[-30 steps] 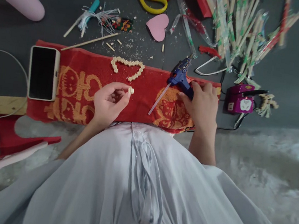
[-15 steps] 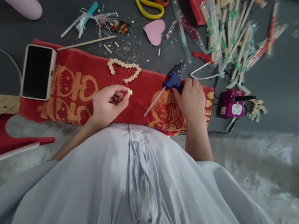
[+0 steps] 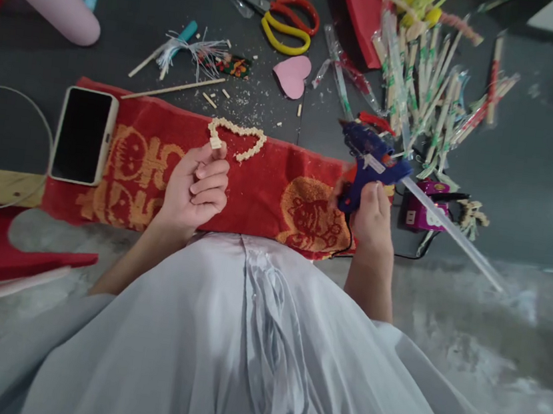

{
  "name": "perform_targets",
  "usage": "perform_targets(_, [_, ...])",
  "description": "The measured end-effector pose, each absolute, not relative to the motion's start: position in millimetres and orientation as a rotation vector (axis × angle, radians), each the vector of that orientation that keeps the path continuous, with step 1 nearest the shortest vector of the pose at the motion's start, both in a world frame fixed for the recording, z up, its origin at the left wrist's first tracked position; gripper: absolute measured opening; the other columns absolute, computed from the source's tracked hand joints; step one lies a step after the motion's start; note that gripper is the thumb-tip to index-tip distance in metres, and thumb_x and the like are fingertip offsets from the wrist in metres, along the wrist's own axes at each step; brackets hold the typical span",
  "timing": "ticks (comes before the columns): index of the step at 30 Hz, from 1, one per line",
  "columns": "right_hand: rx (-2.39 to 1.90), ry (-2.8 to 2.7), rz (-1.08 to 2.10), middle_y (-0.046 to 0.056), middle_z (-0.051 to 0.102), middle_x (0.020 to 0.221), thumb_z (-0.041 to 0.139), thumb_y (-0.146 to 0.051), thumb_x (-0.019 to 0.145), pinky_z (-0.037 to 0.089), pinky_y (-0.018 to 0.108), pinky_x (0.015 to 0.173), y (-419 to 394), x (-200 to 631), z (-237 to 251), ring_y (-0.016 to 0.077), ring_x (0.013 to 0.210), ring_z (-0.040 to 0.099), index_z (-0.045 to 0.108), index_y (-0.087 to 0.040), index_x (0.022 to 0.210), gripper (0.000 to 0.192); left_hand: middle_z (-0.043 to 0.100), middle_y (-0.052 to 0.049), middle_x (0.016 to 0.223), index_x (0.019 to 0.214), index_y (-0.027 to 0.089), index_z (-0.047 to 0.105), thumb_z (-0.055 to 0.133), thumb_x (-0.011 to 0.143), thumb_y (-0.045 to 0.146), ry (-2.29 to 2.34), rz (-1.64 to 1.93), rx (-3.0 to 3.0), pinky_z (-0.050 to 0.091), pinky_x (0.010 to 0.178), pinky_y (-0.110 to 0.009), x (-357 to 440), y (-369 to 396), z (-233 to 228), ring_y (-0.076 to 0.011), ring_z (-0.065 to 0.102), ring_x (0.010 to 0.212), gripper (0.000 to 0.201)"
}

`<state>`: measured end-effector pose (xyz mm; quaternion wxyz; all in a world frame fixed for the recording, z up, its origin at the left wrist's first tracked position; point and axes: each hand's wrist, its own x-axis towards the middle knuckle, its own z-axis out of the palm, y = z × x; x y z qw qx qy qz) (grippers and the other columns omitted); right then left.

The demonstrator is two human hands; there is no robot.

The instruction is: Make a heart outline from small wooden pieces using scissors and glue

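The left hand (image 3: 199,183), nearer the pale zigzag outline (image 3: 238,129) lying just beyond it on the red towel (image 3: 258,195), pinches a small pale piece (image 3: 216,144), while the right hand (image 3: 374,214) grips the blue glue gun (image 3: 368,163), long axis slanting, nozzle forward-left.

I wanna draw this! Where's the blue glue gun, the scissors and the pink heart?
Blue glue gun (image 3: 364,173): head view, on its body above the handle.
Scissors (image 3: 268,8): head view, where blades meet handles.
Pink heart (image 3: 292,77): head view, on its middle.
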<state>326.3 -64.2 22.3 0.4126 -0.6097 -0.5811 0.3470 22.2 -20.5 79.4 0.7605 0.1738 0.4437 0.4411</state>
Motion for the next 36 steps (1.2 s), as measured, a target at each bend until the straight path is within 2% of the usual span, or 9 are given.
perform_targets(3, [-1.378, -1.208, 1.175, 0.002, 0.062, 0.071, 0.045, -0.065, 0.094, 0.047, 0.034, 0.052, -71.1, 312.2, 25.5, 0.0183, 0.06, 0.062, 0.068, -0.029, 0.092, 0.043, 0.026, 0.009, 0.052, 0.081, 0.02, 0.067, 0.064, 0.091, 0.04, 0.954, 0.95, 0.453, 0.005, 0.032, -0.02, 20.3, -21.8, 78.0, -0.0026, 0.012, 0.038, 0.022])
perform_targets(6, [-1.284, -1.132, 1.274, -0.002, 0.057, 0.061, 0.06, -0.059, 0.089, 0.041, 0.031, 0.047, -74.9, 303.7, 29.9, 0.0131, 0.047, 0.051, 0.066, -0.028, 0.082, 0.033, 0.027, 0.01, 0.051, 0.076, 0.02, 0.065, 0.075, 0.08, 0.044, 0.98, 0.932, 0.561, 0.007, 0.032, -0.02, 22.7, -23.5, 70.8, -0.0023, 0.014, 0.037, 0.027])
perform_targets(8, [-1.249, -1.132, 1.303, -0.002, 0.057, 0.058, 0.061, -0.058, 0.09, 0.039, 0.03, 0.045, -76.6, 300.1, 33.0, 0.0123, 0.044, 0.05, 0.064, -0.027, 0.078, 0.034, 0.033, 0.01, 0.05, 0.073, 0.02, 0.063, 0.081, 0.072, 0.046, 1.068, 1.0, 0.679, 0.012, 0.031, -0.02, 25.4, -26.3, 63.6, -0.0022, 0.019, 0.036, 0.031])
perform_targets(10, [-1.223, -1.152, 1.334, -0.001, 0.058, 0.057, 0.06, -0.059, 0.09, 0.039, 0.03, 0.044, -78.5, 296.2, 36.8, 0.0127, 0.043, 0.052, 0.064, -0.026, 0.076, 0.036, 0.043, 0.009, 0.052, 0.078, 0.021, 0.065, 0.081, 0.07, 0.047, 1.23, 1.196, 0.912, 0.019, 0.032, -0.02, 27.1, -30.9, 56.7, -0.0029, 0.027, 0.036, 0.031])
perform_targets(12, [-1.214, -1.163, 1.367, 0.0, 0.06, 0.059, 0.061, -0.062, 0.088, 0.04, 0.03, 0.042, -80.8, 290.5, 41.8, 0.0137, 0.043, 0.054, 0.066, -0.026, 0.079, 0.038, 0.053, 0.006, 0.057, 0.085, 0.021, 0.07, 0.076, 0.076, 0.044, 1.416, 1.274, 1.253, 0.032, 0.04, -0.02, 26.8, -36.4, 52.2, -0.0047, 0.041, 0.043, 0.026])
perform_targets(15, [-1.191, -1.171, 1.439, 0.001, 0.062, 0.061, 0.063, -0.065, 0.085, 0.042, 0.03, 0.041, -84.7, 278.8, 49.9, 0.0143, 0.043, 0.056, 0.067, -0.024, 0.082, 0.041, 0.057, 0.005, 0.058, 0.091, 0.021, 0.073, 0.071, 0.081, 0.035, 1.548, 1.295, 1.692, 0.042, 0.05, -0.019, 23.9, -42.4, 50.0, -0.006, 0.05, 0.05, 0.018])
perform_targets(20, [-1.136, -1.226, 1.556, 0.0, 0.062, 0.061, 0.06, -0.064, 0.088, 0.049, 0.029, 0.048, -90.0, 261.5, 57.8, 0.0137, 0.049, 0.059, 0.068, -0.023, 0.088, 0.041, 0.057, 0.007, 0.056, 0.094, 0.02, 0.074, 0.068, 0.085, 0.025, 1.456, 1.42, 1.975, 0.043, 0.051, -0.017, 20.6, -45.1, 48.4, -0.0047, 0.049, 0.047, 0.012])
perform_targets(26, [-1.189, -1.246, 1.562, -0.001, 0.062, 0.057, 0.059, -0.068, 0.086, 0.047, 0.027, 0.048, -91.2, 257.2, 59.6, 0.0129, 0.049, 0.059, 0.065, -0.022, 0.083, 0.046, 0.055, 0.007, 0.057, 0.097, 0.022, 0.073, 0.067, 0.086, 0.021, 1.437, 1.354, 2.058, 0.041, 0.05, -0.019, 18.9, -46.5, 50.0, -0.0059, 0.047, 0.048, 0.013])
perform_targets(36, [-1.175, -1.36, 1.518, -0.001, 0.062, 0.055, 0.055, -0.063, 0.091, 0.045, 0.026, 0.053, -89.0, 260.1, 58.2, 0.0121, 0.052, 0.058, 0.065, -0.022, 0.076, 0.044, 0.058, 0.004, 0.058, 0.096, 0.023, 0.074, 0.061, 0.088, 0.034, 1.586, 1.109, 2.06, 0.044, 0.058, -0.021, 18.3, -48.0, 52.2, -0.0095, 0.051, 0.053, 0.019])
